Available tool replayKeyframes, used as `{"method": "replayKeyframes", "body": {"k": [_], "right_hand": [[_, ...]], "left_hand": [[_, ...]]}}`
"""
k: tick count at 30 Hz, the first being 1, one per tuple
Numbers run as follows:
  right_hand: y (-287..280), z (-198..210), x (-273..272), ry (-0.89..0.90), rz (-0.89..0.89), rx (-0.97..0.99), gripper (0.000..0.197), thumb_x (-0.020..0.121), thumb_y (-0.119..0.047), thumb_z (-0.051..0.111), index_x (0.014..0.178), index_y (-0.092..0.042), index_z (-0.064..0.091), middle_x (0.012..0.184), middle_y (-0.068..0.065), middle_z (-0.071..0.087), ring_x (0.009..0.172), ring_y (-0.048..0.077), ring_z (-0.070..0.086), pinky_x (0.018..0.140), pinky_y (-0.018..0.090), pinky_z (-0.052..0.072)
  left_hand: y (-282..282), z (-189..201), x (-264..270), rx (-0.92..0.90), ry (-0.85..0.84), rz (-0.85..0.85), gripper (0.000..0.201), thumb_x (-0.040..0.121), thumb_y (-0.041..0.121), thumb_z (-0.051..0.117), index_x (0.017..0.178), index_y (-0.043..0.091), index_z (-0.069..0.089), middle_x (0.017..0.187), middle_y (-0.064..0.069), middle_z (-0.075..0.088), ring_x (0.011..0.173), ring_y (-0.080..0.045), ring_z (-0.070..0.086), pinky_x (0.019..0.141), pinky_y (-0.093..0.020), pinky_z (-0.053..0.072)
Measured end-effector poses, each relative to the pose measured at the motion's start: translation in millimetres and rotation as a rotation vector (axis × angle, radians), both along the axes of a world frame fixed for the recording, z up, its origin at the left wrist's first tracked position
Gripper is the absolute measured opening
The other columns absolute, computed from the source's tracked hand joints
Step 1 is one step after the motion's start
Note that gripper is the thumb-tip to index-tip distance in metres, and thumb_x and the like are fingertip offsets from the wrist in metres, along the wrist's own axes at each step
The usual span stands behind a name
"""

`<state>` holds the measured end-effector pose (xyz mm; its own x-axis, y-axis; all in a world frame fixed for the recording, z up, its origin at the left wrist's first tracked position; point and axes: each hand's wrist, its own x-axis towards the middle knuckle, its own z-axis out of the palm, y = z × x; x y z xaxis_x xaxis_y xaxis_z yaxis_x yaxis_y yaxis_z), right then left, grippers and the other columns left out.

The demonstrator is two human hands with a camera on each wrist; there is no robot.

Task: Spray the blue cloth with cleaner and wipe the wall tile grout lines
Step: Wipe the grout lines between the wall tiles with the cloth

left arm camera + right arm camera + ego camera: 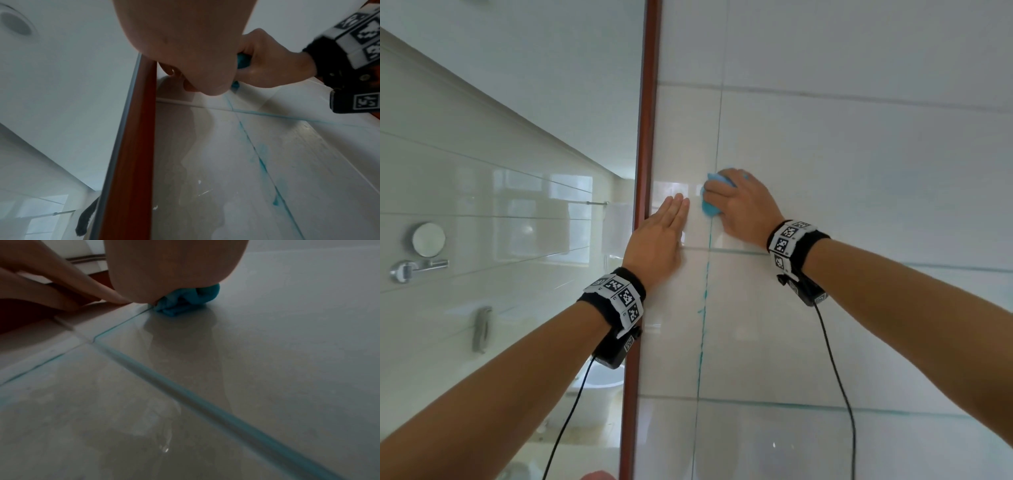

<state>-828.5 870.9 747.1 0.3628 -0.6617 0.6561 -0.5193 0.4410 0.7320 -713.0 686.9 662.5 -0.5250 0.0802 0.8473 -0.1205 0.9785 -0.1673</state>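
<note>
Both forearms bare, no sleeves. Each wrist carries a black fabric wristband (812, 244) overlaid with a white strip of square black-and-white coded markers (787, 240); same band and marker strip on the left wrist (619, 297). Beneath each band hangs a small black box-shaped camera unit (616, 349), right one (810, 291), each bearing a small coded label. A thin black cable (839, 377) trails downward from each unit.
</note>
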Motion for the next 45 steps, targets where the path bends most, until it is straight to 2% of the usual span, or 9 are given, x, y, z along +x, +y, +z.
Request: {"method": "replayKeyframes", "body": {"k": [4,7,11,16,21,24,29,34,45], "right_hand": [[7,26,6,0.024,-0.112,0.120,0.029,0.081,-0.007,0.064,0.108,-0.016,0.071,0.117,-0.002,0.067,0.111,0.033,0.062,0.088,0.043,0.052],[4,78,19,-0.133,-0.057,-0.104,0.027,0.088,-0.008,0.061,0.114,-0.014,0.069,0.120,0.001,0.066,0.111,0.032,0.058,0.079,0.036,0.049],[-18,120,26,-0.269,0.005,-0.344,0.030,0.090,-0.001,0.059,0.116,-0.011,0.069,0.123,0.001,0.066,0.110,0.029,0.056,0.078,0.044,0.053],[-37,66,14,-0.146,0.143,-0.269,0.034,0.083,-0.001,0.057,0.111,-0.010,0.074,0.124,0.003,0.071,0.114,0.035,0.063,0.092,0.041,0.056],[-29,0,3,-0.071,0.170,-0.183,0.033,0.082,-0.001,0.060,0.111,-0.008,0.074,0.123,0.006,0.071,0.117,0.039,0.063,0.101,0.047,0.055],[-19,-30,-5,-0.039,0.140,-0.052,0.030,0.088,0.000,0.058,0.112,-0.008,0.073,0.124,0.007,0.070,0.119,0.039,0.063,0.108,0.050,0.050],[-4,-3,4,0.079,0.068,0.211,0.034,0.088,-0.006,0.048,0.111,-0.010,0.072,0.123,0.006,0.070,0.113,0.036,0.066,0.100,0.048,0.055],[-10,39,21,-0.190,0.144,-0.113,0.032,0.085,-0.005,0.059,0.114,-0.010,0.074,0.127,0.006,0.070,0.115,0.035,0.065,0.087,0.045,0.059],[-14,-58,4,-0.077,0.146,0.023,0.035,0.088,-0.003,0.059,0.120,-0.010,0.072,0.131,0.007,0.068,0.122,0.033,0.063,0.115,0.039,0.043]], "left_hand": [[-2,0,-1,-0.028,0.002,0.008,0.073,0.095,0.000,0.046,0.164,0.004,0.021,0.171,-0.012,0.020,0.159,-0.025,0.021,0.124,-0.037,0.029],[-5,-4,-6,-0.046,0.028,0.023,0.074,0.095,0.002,0.047,0.164,0.004,0.021,0.171,-0.011,0.021,0.158,-0.025,0.022,0.123,-0.038,0.033],[-10,-7,-14,-0.074,0.087,0.005,0.074,0.093,0.003,0.051,0.162,0.002,0.026,0.169,-0.012,0.027,0.156,-0.026,0.029,0.119,-0.041,0.040],[-12,-4,-12,-0.128,0.142,-0.006,0.068,0.089,0.005,0.039,0.157,-0.002,0.038,0.162,-0.018,0.039,0.149,-0.032,0.041,0.115,-0.043,0.043],[-18,-8,1,-0.281,0.120,0.164,0.065,0.089,0.011,0.054,0.152,-0.003,0.045,0.157,-0.021,0.047,0.143,-0.035,0.048,0.125,-0.047,0.029],[-24,-16,7,-0.296,0.098,0.177,0.065,0.094,0.020,0.040,0.155,-0.002,0.039,0.160,-0.021,0.042,0.147,-0.034,0.043,0.127,-0.045,0.025],[-27,-19,11,-0.307,0.082,0.168,0.066,0.102,0.035,0.036,0.158,0.000,0.036,0.162,-0.020,0.039,0.150,-0.032,0.038,0.129,-0.043,0.019],[-29,-23,4,-0.285,0.139,0.119,0.066,0.103,0.033,0.041,0.159,-0.001,0.034,0.164,-0.019,0.036,0.153,-0.032,0.034,0.131,-0.042,0.013],[-29,-22,2,-0.262,0.144,0.105,0.059,0.104,0.026,0.039,0.157,-0.001,0.037,0.161,-0.019,0.041,0.150,-0.032,0.039,0.131,-0.039,0.012]]}}
